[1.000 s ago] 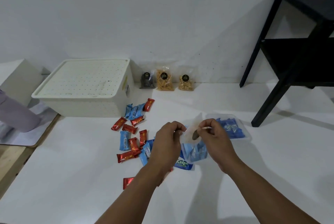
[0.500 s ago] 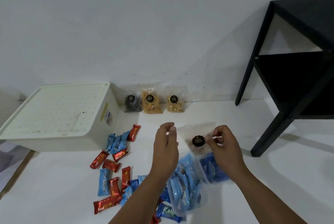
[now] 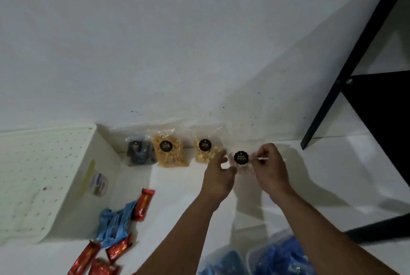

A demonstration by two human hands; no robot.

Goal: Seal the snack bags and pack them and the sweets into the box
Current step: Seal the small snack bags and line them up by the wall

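White wall at the back, white tabletop (image 3: 321,186) running up to it, black shelf frame (image 3: 363,70) standing at the far right. One view only, head camera.

Landmark: the white box (image 3: 73,186), lid (image 3: 33,170) on, at the left edge.

Change: a second ago the small biscuit bag (image 3: 241,161) was held up over the blue sweets, close to the body. Now it is carried out to the wall and sits at the far end of the row from the box, just beside the pale-nut bag (image 3: 205,149). Row outward from the box: dark bag (image 3: 138,151), orange-stick bag (image 3: 169,149), pale-nut bag, biscuit bag.

Hands:
- right hand (image 3: 269,168) pinches the bag's right edge, fingers curled on the plastic.
- left hand (image 3: 218,177) has let go; fingers loose and spread, just beside the bag's left edge. Contact: cannot tell.

Reading: looks like bag four is sealed and parked with the others. Can't confirm the seal, the top edge is too blurred.

Remaining, judging from the layout: the box lid is not yet off and nothing is packed. Red sweets (image 3: 144,203) and blue sweets (image 3: 115,223) lie loose in front of the box. Two clear bags of blue sweets (image 3: 281,254) sit at the bottom edge, well away from the box. Probably next: release, then start on the box.
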